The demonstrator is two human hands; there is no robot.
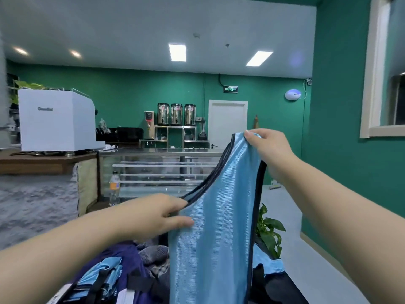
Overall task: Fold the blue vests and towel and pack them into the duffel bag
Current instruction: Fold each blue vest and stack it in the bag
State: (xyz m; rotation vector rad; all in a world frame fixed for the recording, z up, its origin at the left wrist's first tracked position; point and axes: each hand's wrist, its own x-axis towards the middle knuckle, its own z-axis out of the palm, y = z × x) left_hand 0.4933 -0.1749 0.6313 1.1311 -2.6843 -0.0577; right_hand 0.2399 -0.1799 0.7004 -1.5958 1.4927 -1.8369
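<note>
head view: the right hand (270, 148) is pinching the top strap of a blue vest (215, 227), holding it up over the pile. the left hand (162, 213) is pinching its neckline edge; both grips are closed on cloth. judging by this, folding is just starting; next comes bringing the dark-trimmed edges together. open air ahead is giving room; the bag (122, 279) is lying below.
</note>
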